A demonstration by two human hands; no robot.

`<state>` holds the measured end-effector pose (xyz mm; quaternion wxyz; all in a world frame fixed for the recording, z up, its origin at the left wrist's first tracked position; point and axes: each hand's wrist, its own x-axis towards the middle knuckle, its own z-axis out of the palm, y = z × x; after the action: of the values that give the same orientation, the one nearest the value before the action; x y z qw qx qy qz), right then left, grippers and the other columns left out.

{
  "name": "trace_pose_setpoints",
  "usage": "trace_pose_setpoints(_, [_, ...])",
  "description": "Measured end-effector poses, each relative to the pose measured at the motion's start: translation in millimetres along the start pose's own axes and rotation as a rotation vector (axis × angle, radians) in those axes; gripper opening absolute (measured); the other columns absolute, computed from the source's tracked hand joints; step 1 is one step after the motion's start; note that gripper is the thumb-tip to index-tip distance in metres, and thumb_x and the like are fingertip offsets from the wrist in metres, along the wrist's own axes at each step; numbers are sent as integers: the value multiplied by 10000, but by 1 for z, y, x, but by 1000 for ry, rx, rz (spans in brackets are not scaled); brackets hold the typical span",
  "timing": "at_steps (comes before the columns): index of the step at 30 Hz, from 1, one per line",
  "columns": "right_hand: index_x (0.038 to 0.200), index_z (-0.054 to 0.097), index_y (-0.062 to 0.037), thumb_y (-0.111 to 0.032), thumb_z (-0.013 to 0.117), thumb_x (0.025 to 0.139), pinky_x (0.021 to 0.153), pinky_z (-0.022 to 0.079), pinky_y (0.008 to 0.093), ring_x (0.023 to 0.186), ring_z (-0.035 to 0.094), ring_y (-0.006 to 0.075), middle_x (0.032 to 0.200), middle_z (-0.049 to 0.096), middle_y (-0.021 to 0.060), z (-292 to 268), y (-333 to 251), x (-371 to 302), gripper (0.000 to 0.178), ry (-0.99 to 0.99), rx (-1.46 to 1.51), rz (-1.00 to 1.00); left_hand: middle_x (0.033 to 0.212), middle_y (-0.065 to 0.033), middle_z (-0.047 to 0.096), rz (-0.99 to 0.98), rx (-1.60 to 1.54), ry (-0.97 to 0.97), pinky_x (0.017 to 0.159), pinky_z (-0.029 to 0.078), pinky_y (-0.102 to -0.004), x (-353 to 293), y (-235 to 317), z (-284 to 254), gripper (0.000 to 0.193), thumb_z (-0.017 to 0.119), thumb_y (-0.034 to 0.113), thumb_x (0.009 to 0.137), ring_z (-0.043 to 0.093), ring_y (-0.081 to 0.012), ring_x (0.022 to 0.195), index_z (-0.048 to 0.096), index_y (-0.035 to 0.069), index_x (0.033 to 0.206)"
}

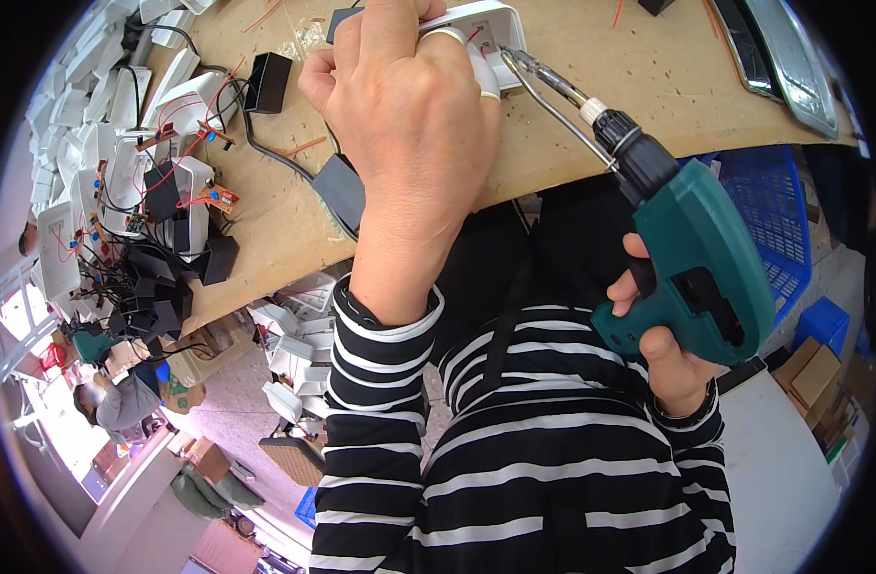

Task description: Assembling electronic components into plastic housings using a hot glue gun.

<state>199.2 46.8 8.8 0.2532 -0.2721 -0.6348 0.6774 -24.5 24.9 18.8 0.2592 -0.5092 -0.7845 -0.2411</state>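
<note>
Clock positions are taken from the middle of the view. At 12 o'clock the left hand (409, 105), its back to the camera, curls closed over a white plastic case (510, 27) on the worktop (629, 86); its knuckles hide part of the grip. The case's open inside shows just beyond the fingers, toward 1 o'clock, with a bit of red wire (475, 34) in it.

Between 3 and 4 o'clock, the right hand (669, 356) is wrapped around the handle of a green soldering gun (710, 253), some fingers at the black trigger. The gun slants toward 10 or 11 o'clock, its metal tip (545, 73) and a thin curved tube (564, 117) converging at the case. Whether the tip touches anything inside, I cannot tell.

A dark rectangular block (337, 187) lies near the left wrist, at its 8 o'clock, and an open black box (268, 82) stands toward 11. White housings (79, 100) pile up at 10 o'clock; nearer 9 sit small circuit boards (222, 198) with red wires and a heap of black boxes (155, 297). At 2 o'clock lies a glossy curved panel (799, 62); below the worktop's edge, toward 3, is a blue crate (765, 215). A person in grey (130, 404) is at 8 o'clock.
</note>
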Motion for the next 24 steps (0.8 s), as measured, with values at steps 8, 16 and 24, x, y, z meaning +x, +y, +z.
trace_pose_setpoints(8, [1220, 377, 68, -318, 661, 770, 611, 491, 263, 736, 584, 181, 1094, 530, 230, 9, -2, 11, 657, 24, -36, -25, 840, -74, 544, -8, 0, -3, 730, 336, -366, 0, -1, 1, 77, 609, 43, 616, 507, -242, 792, 542, 10, 631])
trace_pose_setpoints(16, [1224, 374, 65, -257, 658, 776, 611, 489, 261, 726, 581, 174, 1088, 532, 232, 8, -1, 15, 620, -15, -110, -61, 827, -68, 539, -9, 9, -3, 723, 333, -364, -1, -1, 1, 79, 611, 52, 621, 501, -238, 788, 542, 14, 629])
trace_pose_setpoints(24, [1211, 393, 61, -227, 662, 773, 607, 484, 257, 716, 576, 163, 1086, 541, 212, 6, -1, 19, 589, -57, -174, -109, 812, -75, 545, 111, -638, 655, 726, 344, -362, -2, -15, 52, 84, 615, 56, 634, 506, -243, 767, 550, 3, 637])
